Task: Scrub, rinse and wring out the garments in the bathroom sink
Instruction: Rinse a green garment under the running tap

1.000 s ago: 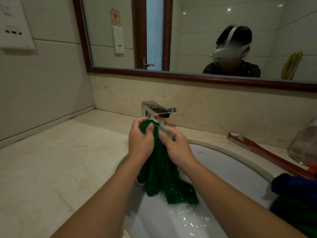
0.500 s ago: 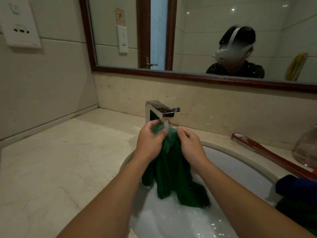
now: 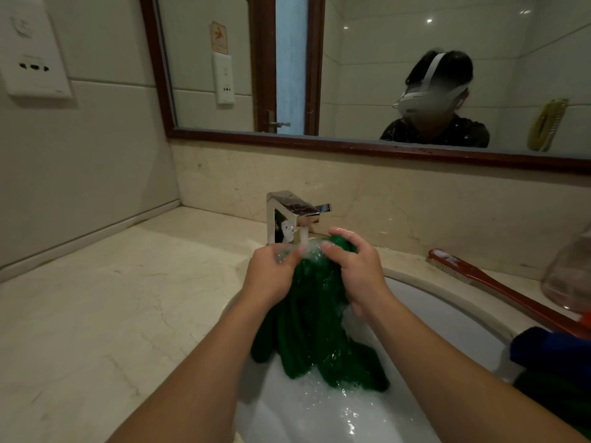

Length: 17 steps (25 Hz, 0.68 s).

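Note:
A wet dark green garment hangs from both my hands into the white sink, its lower end lying in foamy water. My left hand grips its top on the left. My right hand clutches a bunched part on the right. Water runs from the chrome tap onto the cloth between my hands.
A red scrubbing brush lies on the sink's far right rim. A blue garment and a dark green one are piled at the right edge, near a clear container. A beige marble counter stretches left. A mirror hangs above.
My hands have shifted on the garment under the tap: the right hand moved up and gathered a bunch of cloth, the left hand slid slightly lower. More of the garment hangs between them.

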Available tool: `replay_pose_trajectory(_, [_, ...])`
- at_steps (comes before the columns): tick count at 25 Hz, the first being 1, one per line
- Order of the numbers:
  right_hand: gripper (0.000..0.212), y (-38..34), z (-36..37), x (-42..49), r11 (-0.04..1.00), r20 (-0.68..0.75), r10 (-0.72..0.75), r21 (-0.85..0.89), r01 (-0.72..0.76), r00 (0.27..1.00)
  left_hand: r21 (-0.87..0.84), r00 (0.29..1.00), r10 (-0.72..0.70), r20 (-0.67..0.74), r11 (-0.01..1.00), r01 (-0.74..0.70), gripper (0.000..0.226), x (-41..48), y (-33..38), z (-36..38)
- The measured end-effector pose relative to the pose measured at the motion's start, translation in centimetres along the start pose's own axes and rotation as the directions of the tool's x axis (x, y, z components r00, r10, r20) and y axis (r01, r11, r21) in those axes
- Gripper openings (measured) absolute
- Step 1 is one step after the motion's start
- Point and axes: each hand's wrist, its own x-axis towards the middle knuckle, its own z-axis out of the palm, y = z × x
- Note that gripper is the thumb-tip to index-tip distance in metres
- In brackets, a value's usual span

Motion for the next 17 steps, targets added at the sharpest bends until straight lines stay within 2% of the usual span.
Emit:
replay_pose_trajectory(2, [0.028, 0.27, 0.03, 0.06, 0.999, 0.002, -0.001, -0.045, 0.002, 1.000, -0.115, 1.000, -0.002, -0.001, 0.993, 0.002, 0.030, -0.04, 0.25, -0.11])
replay_pose_trajectory(5, [0.041, 0.85, 0.02, -0.26, 0.989, 0.083, 0.087, -0.129, -0.076, 0.993, -0.231, 0.997, 0.077, -0.004, 0.970, -0.076, 0.016, -0.21, 0.66, -0.33])
replay_pose_trajectory(7, [0.035, 0.85, 0.00, -0.39, 0.985, 0.162, 0.111, -0.149, -0.087, 0.980, -0.254, 0.991, 0.135, -0.005, 0.958, -0.132, 0.013, -0.35, 0.66, -0.43])
replay_pose_trajectory(8, [0.028, 0.75, -0.03, -0.37, 0.987, 0.175, 0.085, -0.149, -0.059, 0.981, -0.244, 0.989, 0.149, -0.021, 0.958, -0.150, 0.012, -0.28, 0.56, -0.40])
replay_pose_trajectory(10, [0.017, 0.59, -0.06, -0.25, 0.985, 0.109, -0.019, -0.167, 0.037, 0.994, -0.174, 0.987, 0.151, -0.056, 0.972, -0.158, 0.008, -0.14, 0.34, -0.22])
replay_pose_trajectory(13, [0.009, 0.80, -0.04, 0.29, 0.963, -0.001, -0.142, -0.232, 0.138, 0.990, -0.087, 0.993, 0.114, 0.004, 0.990, -0.113, 0.018, 0.00, 0.25, 0.20])
replay_pose_trajectory(15, [0.010, 0.88, 0.26, 0.33, 0.954, -0.022, -0.165, -0.258, 0.154, 0.986, -0.031, 0.994, 0.099, 0.051, 0.995, -0.097, 0.026, -0.01, 0.14, 0.24])
replay_pose_trajectory(17, [0.015, 0.91, 0.44, 0.33, 0.954, -0.030, -0.145, -0.269, 0.132, 0.989, 0.030, 0.993, 0.110, 0.037, 0.993, -0.111, 0.030, 0.07, 0.10, 0.24])
